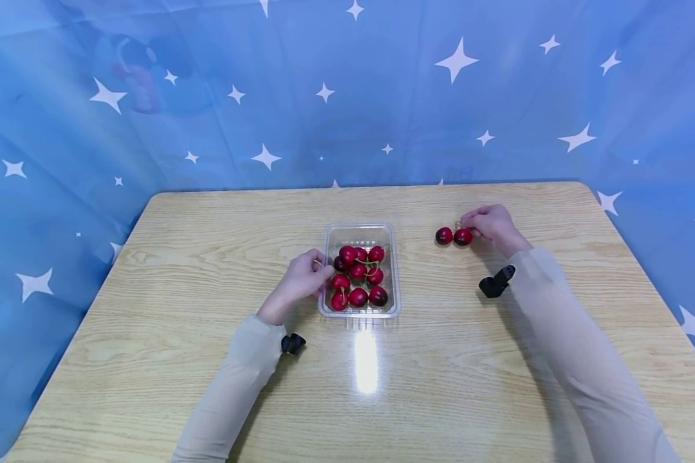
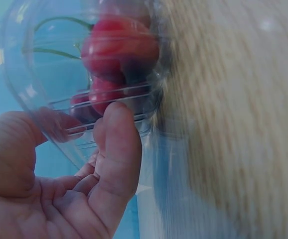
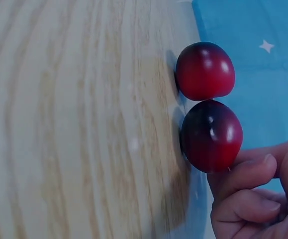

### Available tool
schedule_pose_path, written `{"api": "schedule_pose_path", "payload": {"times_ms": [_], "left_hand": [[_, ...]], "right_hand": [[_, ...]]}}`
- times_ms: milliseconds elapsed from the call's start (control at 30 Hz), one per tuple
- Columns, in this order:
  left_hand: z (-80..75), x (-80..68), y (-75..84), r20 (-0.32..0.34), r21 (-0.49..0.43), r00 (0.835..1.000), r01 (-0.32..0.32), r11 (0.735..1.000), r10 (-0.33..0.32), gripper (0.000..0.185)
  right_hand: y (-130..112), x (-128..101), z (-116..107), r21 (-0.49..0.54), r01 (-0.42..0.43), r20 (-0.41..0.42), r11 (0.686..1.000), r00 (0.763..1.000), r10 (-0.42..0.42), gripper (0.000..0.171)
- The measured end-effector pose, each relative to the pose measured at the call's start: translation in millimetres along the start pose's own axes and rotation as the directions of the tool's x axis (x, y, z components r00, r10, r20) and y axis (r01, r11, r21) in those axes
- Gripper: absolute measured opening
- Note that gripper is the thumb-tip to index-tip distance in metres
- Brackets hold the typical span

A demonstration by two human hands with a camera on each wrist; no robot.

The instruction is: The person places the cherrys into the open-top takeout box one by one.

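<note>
A clear plastic container holds several dark red cherries, some with green stems. At its left side, my left hand grips the wall; in the left wrist view the thumb lies over the rim and the curled fingers press the outside. To the right, two cherries lie side by side on the table, the left cherry touching or nearly touching the right cherry. My right hand pinches at the right one from behind. The cherry partly hides those fingertips, so the exact contact point is unclear.
The light wood table spreads around the container, with a bright light reflection in front of it. Behind stands a blue curtain with white stars. A black wrist camera sits on the right sleeve, another camera on the left.
</note>
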State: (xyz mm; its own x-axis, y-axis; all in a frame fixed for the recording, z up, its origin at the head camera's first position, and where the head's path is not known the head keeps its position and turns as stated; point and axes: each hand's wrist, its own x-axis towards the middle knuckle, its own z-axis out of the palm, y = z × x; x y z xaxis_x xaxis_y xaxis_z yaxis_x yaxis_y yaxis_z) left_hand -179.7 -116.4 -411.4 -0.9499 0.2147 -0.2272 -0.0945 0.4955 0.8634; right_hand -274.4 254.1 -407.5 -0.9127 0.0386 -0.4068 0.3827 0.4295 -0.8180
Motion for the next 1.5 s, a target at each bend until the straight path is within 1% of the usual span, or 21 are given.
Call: {"api": "schedule_pose_path", "payload": {"times_ms": [200,433,700,833,967,1067,1300,1500], "left_hand": [[-0.2,0.0,-0.3,-0.001,0.007,1.000,-0.003,1.000,0.003,0.010],[-1.6,-2.6,0.5,-0.002,-0.020,0.999,-0.039,0.999,0.038,0.007],[-0.6,0.4,-0.4,0.002,-0.005,1.000,-0.011,1.000,0.011,0.008],[-0.1,0.3,0.3,0.003,-0.003,1.000,-0.011,1.000,0.011,0.008],[0.0,-0.2,0.5,0.004,-0.002,1.000,-0.014,1.000,0.014,0.008],[0.3,-0.6,0.4,0.004,-0.004,1.000,-0.013,1.000,0.013,0.007],[0.1,-1.2,1.2,-0.001,-0.001,1.000,-0.009,1.000,0.009,0.007],[0.0,-0.1,0.1,0.000,-0.008,1.000,-0.010,1.000,0.010,0.008]], "right_hand": [[0,-4,1,0.003,0.001,-0.010,1.000,1.000,-0.001,0.032],[-2,-10,4,0.025,-0.008,-0.035,1.000,0.999,0.008,0.032],[1,-15,5,0.093,-0.005,-0.027,0.996,1.000,0.007,0.032],[1,-17,4,0.136,-0.011,-0.020,0.991,1.000,0.014,0.033],[0,-19,2,0.149,-0.021,0.001,0.989,1.000,0.021,0.036],[-1,-21,2,0.133,-0.028,0.024,0.991,0.999,0.025,0.039],[3,-20,0,0.052,-0.047,0.082,0.998,0.996,0.042,0.041],[6,-17,1,-0.032,-0.035,0.113,0.999,0.993,0.039,0.043]]}}
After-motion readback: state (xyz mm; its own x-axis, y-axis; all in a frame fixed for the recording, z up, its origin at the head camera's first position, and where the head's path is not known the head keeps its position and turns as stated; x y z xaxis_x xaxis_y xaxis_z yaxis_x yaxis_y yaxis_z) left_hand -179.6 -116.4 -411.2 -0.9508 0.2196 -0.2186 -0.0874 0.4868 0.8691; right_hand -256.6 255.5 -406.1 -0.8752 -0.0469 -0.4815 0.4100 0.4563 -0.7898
